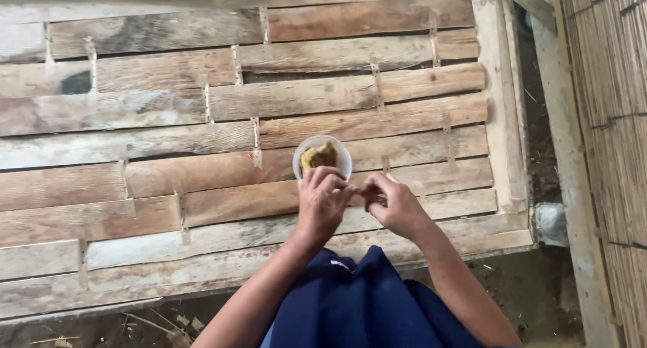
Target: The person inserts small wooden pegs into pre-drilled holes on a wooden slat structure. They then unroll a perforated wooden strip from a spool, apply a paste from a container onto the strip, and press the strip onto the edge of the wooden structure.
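A person in dark blue clothing [367, 301] stands or sits close against a low surface [168, 152] made of flat woven wooden strips, weathered grey and brown, with a plain wooden frame [499, 119] running down its far side. On the strips, right in front of the person, sits a small clear cup [322, 156] with a yellowish-brown lump inside it; the cup is upright and rests on the weave near the near edge. Both hands are brought together just on the near side of the cup. The left hand [322, 203] is curled, its fingers bent inward and its knuckles almost at the cup's near rim, perhaps touching it, though I cannot tell for sure. The right hand [394, 203] is curled too, its fingertips pinched toward those of the left, so the two hands meet between them. Whether something small is pinched there I cannot make out; nothing shows clearly between the fingers. Both forearms are bare. Beyond the frame, on the person's right, a strip of dark earth [539, 152] runs alongside, and past that stands a wall of thin upright reeds [613, 119] tied with dark cord. A pale crumpled bag [551, 223] lies on the ground by the frame's corner.
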